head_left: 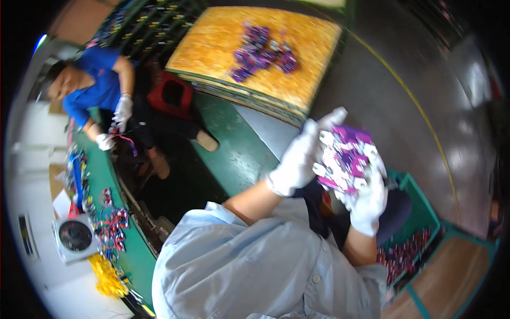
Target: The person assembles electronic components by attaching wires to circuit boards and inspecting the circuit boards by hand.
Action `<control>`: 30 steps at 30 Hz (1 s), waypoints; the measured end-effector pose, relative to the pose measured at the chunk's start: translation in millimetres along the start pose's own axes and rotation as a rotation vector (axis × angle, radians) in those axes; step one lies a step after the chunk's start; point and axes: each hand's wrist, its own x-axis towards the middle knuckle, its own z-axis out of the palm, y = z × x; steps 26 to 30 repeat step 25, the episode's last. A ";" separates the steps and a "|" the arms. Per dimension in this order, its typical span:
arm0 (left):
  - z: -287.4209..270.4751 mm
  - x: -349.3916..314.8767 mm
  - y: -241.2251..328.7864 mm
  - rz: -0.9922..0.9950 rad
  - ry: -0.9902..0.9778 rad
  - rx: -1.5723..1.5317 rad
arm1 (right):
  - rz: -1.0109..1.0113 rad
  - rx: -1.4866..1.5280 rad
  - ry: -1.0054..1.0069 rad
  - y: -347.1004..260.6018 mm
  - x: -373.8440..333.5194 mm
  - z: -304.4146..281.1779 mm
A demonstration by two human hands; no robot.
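Note:
Between my two hands, in front of my body, is a bunch of small purple and white parts (348, 159), blurred so that single pieces are hard to make out. My left hand (300, 159), in a white glove, presses against its left side with the fingers stretched along it. From the right and below, my right hand (369, 199), also white-gloved, supports the bunch with its fingers wrapped round the edge.
A stack topped by an orange-yellow board (212, 42) bears a pile of purple parts (260, 53). To the right stands a green crate (414, 196) with red and dark pieces. A co-worker in blue (101, 80) handles wires beside a green bench (127, 228) with a fan (75, 236).

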 end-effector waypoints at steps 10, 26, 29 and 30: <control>-7.5 -2.5 -6.6 0.048 -0.132 0.342 | -0.441 -1.032 -0.084 20.4 9.8 -52.4; -17.9 3.0 -20.2 -0.029 -0.649 0.081 | -0.026 -0.371 0.145 49.3 3.0 -105.6; -17.9 3.0 -20.2 -0.029 -0.649 0.081 | -0.026 -0.371 0.145 49.3 3.0 -105.6; -17.9 3.0 -20.2 -0.029 -0.649 0.081 | -0.026 -0.371 0.145 49.3 3.0 -105.6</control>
